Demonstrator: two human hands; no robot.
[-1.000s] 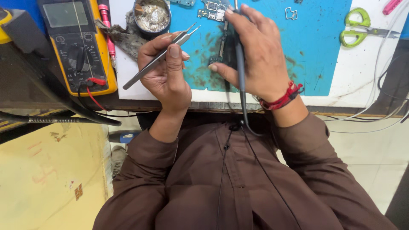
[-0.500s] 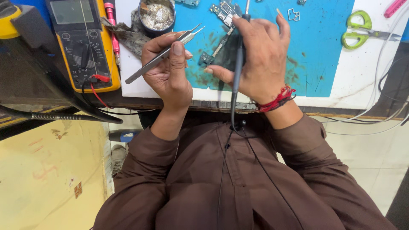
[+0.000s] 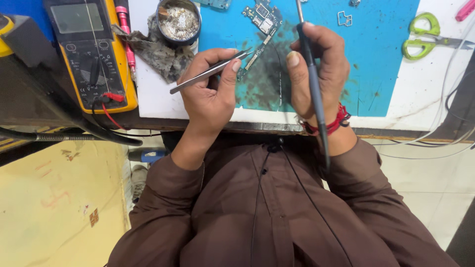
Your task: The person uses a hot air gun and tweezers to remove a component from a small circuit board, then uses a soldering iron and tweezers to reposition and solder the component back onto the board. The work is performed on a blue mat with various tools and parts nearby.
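Left hand (image 3: 210, 91) pinches steel tweezers (image 3: 210, 71), right hand (image 3: 316, 74) grips soldering iron (image 3: 311, 84); circuit board (image 3: 262, 24) judged light, stiff, fragile—hold by edges.

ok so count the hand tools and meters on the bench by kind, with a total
tweezers, in the left hand: 1
soldering iron, in the right hand: 1
scissors, green handles: 1
multimeter, yellow: 1
pink-handled screwdriver: 1
total: 5
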